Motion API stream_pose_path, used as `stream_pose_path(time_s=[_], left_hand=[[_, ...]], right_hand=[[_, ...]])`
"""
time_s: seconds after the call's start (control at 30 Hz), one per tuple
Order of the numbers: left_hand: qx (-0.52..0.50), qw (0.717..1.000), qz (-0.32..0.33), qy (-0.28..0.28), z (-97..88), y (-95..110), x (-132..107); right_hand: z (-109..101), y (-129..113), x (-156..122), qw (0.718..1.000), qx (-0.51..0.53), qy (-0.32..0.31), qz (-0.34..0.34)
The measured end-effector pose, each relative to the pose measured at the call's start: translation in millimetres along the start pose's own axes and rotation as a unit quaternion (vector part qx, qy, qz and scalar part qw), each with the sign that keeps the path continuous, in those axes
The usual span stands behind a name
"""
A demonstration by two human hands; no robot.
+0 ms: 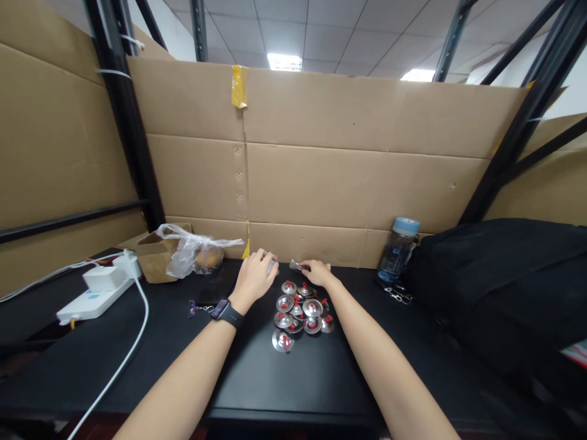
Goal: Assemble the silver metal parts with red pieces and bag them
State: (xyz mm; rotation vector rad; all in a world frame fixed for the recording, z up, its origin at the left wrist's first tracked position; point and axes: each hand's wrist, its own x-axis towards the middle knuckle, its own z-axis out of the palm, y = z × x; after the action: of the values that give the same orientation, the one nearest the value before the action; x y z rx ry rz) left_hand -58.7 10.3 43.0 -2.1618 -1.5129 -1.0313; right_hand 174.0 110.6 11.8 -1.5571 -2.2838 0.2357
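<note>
Several small metal finger cymbals (312,308) with red loops lie in a loose pile on the black table (275,391). My left hand (257,273), a black watch on its wrist, is beyond the pile to the left. Its fingers curl round something pale and see-through (272,267), mostly hidden. At the pile's far right side, my right hand (317,272) has its fingers closed at a small piece of clear plastic (295,265). A gap separates the two hands. One cymbal (283,340) sits at the near end of the pile.
On the left are a white power strip (94,300) with a cable, a cardboard box (158,260), a tied plastic bag (197,253) and a keychain (202,308). A water bottle (398,250), keys (398,294) and a black backpack (499,305) stand right. Cardboard panels (321,183) close the back.
</note>
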Motion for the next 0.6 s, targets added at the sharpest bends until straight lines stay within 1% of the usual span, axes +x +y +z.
stream_pose_path(time_s=[0.1, 0.23, 0.33, 0.4, 0.47, 0.6], left_hand=[[-0.033, 0.999, 0.018, -0.003, -0.2, 6, 0], [-0.089, 0.995, 0.034, -0.012, 4.3, 12, -3], [-0.146, 0.988, 0.042, -0.021, 6.7, 20, -4], [-0.188, 0.979, 0.065, -0.041, 7.1, 28, -6], [-0.213, 0.969, 0.099, -0.074, 6.9, 37, -9], [-0.202, 0.961, 0.146, -0.123, 4.3, 49, -14]], right_hand=[[-12, 5, -9, 0.999, -0.032, 0.021, 0.020], [-36, 16, -24, 0.997, -0.051, 0.040, 0.049], [-52, 14, -41, 0.996, -0.044, 0.054, 0.048], [-58, 6, -55, 0.997, -0.016, 0.078, 0.023], [-60, -4, -70, 0.995, 0.032, 0.097, -0.006], [-55, -17, -91, 0.984, 0.143, 0.105, -0.028]])
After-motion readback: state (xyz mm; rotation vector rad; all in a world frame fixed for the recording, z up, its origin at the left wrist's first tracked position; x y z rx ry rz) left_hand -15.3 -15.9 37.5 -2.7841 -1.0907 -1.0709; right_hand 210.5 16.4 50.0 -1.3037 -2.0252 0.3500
